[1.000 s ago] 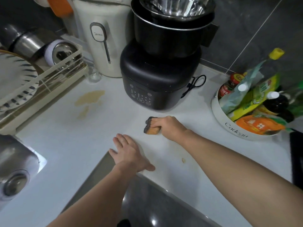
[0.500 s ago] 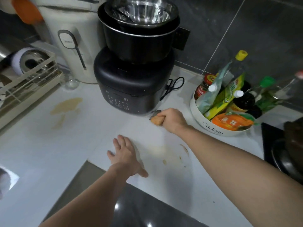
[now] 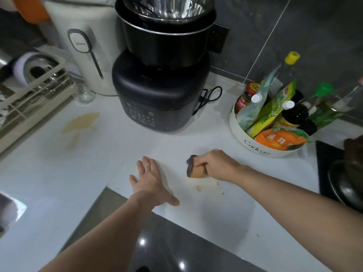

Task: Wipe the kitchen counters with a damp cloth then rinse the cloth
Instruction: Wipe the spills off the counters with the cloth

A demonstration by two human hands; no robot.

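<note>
**While one hand lies flat, the other grips the sponge on the table**

Where the white table turns its inner corner, the left hand lies palm down. Its fingers are straight and slightly spread, the thumb is out along the edge, and it holds nothing. Just to its right, and apart from it, the right hand has its fingers curled round a sponge. The sponge has an orange body and a dark scouring face turned toward the left hand, and its lower edge meets the table surface. A few brown crumbs and a faint smear lie just nearer the viewer than the sponge.

Behind the hands stands a black cooker with a steel bowl in its top. Its cord is looped on the table to its right. A white appliance stands left of the cooker, with a small glass at its foot. A tan spill marks the table in front of that glass, near a cream dish rack at the left edge. At right, a round white tray holds bottles and sauce pouches. Beyond it a dark cooktop carries a pan.
</note>
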